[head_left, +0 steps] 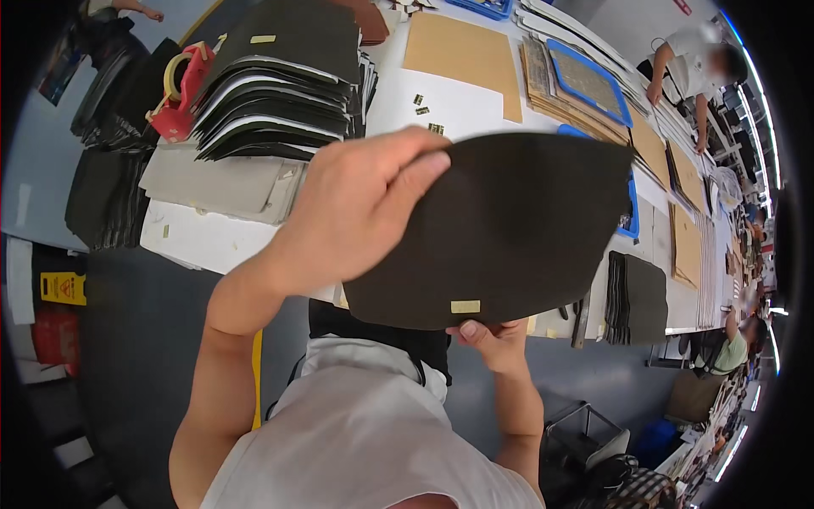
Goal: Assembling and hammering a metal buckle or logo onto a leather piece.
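Note:
My left hand [360, 204] grips the upper left edge of a dark, flat panel [526, 220] with curved edges, its thumb lying on the face. My right hand [492, 343] holds the bottom edge from below, thumb at the rim. A small pale yellow label [465, 306] sits near the panel's lower edge. The panel is raised and tilted in front of the white table [195, 237], hiding part of it. Behind my left hand, a tall stack of curved black sheets [280, 85] rests on the table, the top sheet bearing a similar pale label.
Around it are a red tape dispenser [174, 110], grey boards [212, 178], tan card [458, 59], blue trays [585, 76] and dark pieces [636, 297]. Co-workers [678, 76] work at the right. A yellow floor sign [64, 288] stands left; a metal-framed chair [585, 424] is lower right.

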Motion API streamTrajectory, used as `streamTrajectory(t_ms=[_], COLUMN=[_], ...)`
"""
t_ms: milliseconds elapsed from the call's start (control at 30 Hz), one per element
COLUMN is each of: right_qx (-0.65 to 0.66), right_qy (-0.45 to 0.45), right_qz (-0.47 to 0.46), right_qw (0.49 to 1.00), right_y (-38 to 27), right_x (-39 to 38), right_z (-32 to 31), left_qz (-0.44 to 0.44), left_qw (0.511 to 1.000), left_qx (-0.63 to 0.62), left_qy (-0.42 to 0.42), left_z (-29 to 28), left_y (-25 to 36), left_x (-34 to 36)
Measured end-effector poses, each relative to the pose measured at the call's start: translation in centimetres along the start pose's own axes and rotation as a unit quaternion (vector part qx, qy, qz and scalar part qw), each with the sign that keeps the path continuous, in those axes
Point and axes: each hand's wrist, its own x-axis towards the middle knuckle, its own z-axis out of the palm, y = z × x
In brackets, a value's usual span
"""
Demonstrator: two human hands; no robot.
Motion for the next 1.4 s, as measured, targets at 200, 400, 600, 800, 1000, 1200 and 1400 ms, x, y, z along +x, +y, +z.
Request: streamTrajectory(t_ms=[200,400,600,800,1000,1200,1400], right_qx=[-0.019,-0.021,-0.03,-0.004,-0.06,-0.046,-0.047], right_qy=[0.038,0.075,0.055,0.052,0.049,0.042,-0.014], right_qz=[-0.082,-0.083,-0.094,-0.101,-0.11,-0.111,-0.026], right_qw=[0.996,0.994,0.994,0.993,0.991,0.992,0.998], right_y=[-0.3,-2.0,-3.1,-3.3,-2.7,-2.2,-2.4], right_x=[0.1,0.6,1.0,1.0,0.8,0.3,-0.4], right_z=[1.6,3.6,4.2,4.8,4.1,3.6,2.4], left_qz=[-0.137,-0.208,-0.231,-0.246,-0.227,-0.249,-0.211], left_qw=[0.986,0.937,0.912,0.892,0.906,0.904,0.944], left_qx=[-0.066,-0.207,-0.209,-0.215,-0.195,-0.184,-0.184], left_qy=[-0.067,-0.188,-0.268,-0.312,-0.299,-0.294,-0.175], left_z=[1.6,8.3,10.5,10.2,10.4,9.9,6.4], left_y=[-3.8,-9.1,-7.6,-7.0,-7.0,-7.5,-9.1], left_x=[0.8,-3.0,-4.7,-4.7,-4.8,-4.5,-5.8])
